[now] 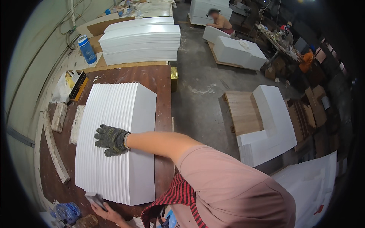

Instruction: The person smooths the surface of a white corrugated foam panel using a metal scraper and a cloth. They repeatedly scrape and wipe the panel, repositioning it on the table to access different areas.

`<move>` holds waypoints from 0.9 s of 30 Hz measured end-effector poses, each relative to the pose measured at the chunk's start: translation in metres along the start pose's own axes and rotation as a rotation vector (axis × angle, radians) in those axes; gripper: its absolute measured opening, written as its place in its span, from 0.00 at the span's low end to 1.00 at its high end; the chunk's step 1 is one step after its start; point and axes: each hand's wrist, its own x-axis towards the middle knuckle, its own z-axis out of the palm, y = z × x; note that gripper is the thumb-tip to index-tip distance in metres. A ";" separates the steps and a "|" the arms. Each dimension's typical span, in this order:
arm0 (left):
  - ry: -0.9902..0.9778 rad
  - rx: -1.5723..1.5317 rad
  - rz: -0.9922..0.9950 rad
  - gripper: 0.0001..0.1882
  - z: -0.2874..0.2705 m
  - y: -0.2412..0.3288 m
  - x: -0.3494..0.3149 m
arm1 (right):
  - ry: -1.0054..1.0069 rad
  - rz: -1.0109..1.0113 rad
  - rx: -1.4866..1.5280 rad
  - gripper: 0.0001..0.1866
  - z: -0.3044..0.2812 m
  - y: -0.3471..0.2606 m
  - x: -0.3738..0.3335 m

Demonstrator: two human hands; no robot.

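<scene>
A block of white boards [114, 167], pressed side by side so that their edges form ridges, lies on the brown worktable [164, 110]. My right hand [112, 140], in a dark grey-green knit glove, rests flat on the ridges with its fingers spread. At the near end of the boards is my left hand [108, 214], bare, with its fingers closed around a small grey block [96, 200] like a sanding block. The grey block is close to the boards' near left corner; I cannot tell whether it touches them. Part of the left hand is cut off by the lower edge.
Left of the boards lie a long whitish strip [55, 148] and a short block [59, 117]. An open box [78, 85] and a blue bottle [87, 49] stand farther back, by another white stack [140, 43]. A clear plastic jug [66, 212] stands near. Co-workers [221, 23] are beyond.
</scene>
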 end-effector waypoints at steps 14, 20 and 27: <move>0.006 0.055 -0.364 0.24 -0.052 0.044 0.012 | 0.139 -0.019 -0.035 0.35 0.016 0.004 0.001; 0.024 -0.171 -0.178 0.23 -0.051 0.102 0.064 | 0.047 -0.014 -0.029 0.37 0.004 0.000 0.003; -0.111 -0.278 0.016 0.26 0.005 0.233 0.177 | 0.109 -0.030 -0.023 0.37 0.016 0.007 0.001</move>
